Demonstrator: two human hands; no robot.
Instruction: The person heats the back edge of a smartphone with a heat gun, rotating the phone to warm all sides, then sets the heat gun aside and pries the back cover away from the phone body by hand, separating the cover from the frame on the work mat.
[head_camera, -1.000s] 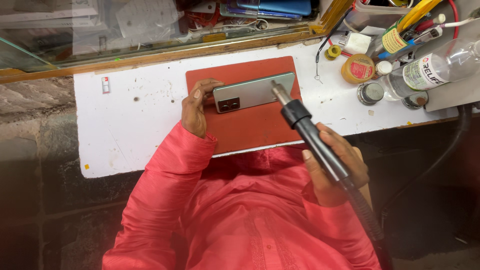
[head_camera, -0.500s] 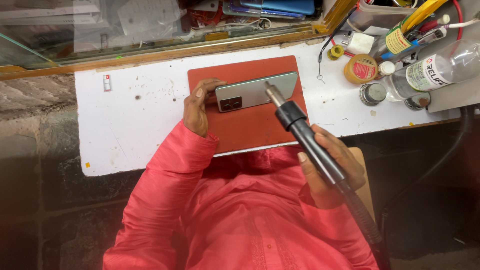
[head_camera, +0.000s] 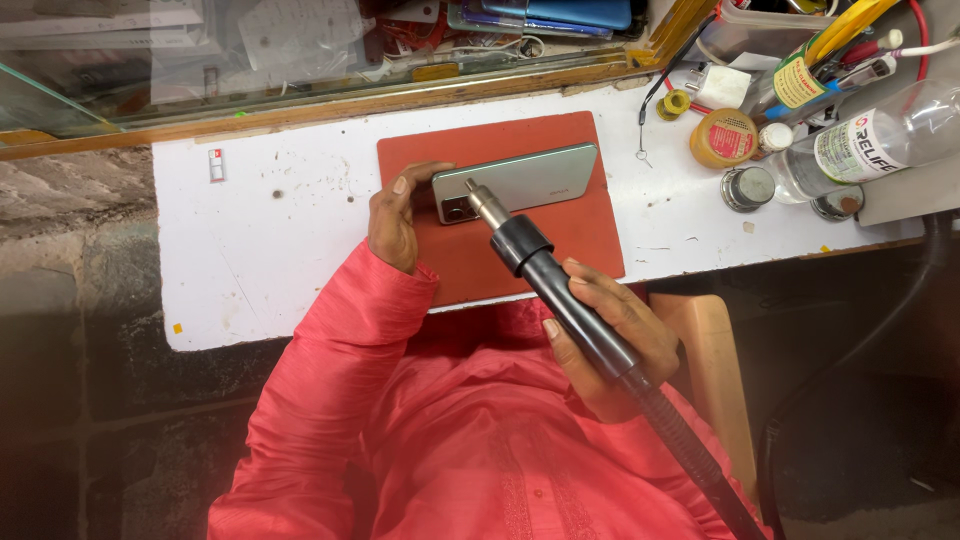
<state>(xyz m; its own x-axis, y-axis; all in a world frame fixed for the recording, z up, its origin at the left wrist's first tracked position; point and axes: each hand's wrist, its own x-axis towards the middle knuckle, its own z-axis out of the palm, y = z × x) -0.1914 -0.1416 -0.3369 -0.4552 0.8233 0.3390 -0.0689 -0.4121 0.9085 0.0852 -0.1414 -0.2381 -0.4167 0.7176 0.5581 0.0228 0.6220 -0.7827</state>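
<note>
Moved: since the earlier frames our hot-air gun's (head_camera: 575, 310) metal nozzle (head_camera: 484, 203) has slid leftward along the phone (head_camera: 530, 180), from near its middle to just over the camera end.
Far left: a small white tag with a red mark (head_camera: 216, 165) lies alone on the white bench top (head_camera: 290, 250), well apart from our hands.
Left hand (head_camera: 397, 215): we press it on the phone's left end, thumb along the top edge and fingers curled at the corner, holding the phone steady on the mat.
Phone: a pale green smartphone lies back-up and crosswise on the red work mat (head_camera: 580, 240), camera block to the left.
Right hand (head_camera: 610, 335): we have it wrapped tight around the black handle of the hot-air gun, which slants up and left; its hose trails down to the lower right.
Nozzle gap: we cannot tell whether the tip touches the phone.
Right side: a round yellow tin (head_camera: 724, 138), a small metal pot (head_camera: 748, 187) and a clear plastic bottle (head_camera: 870, 140) lying on its side sit near the bench's right edge.
</note>
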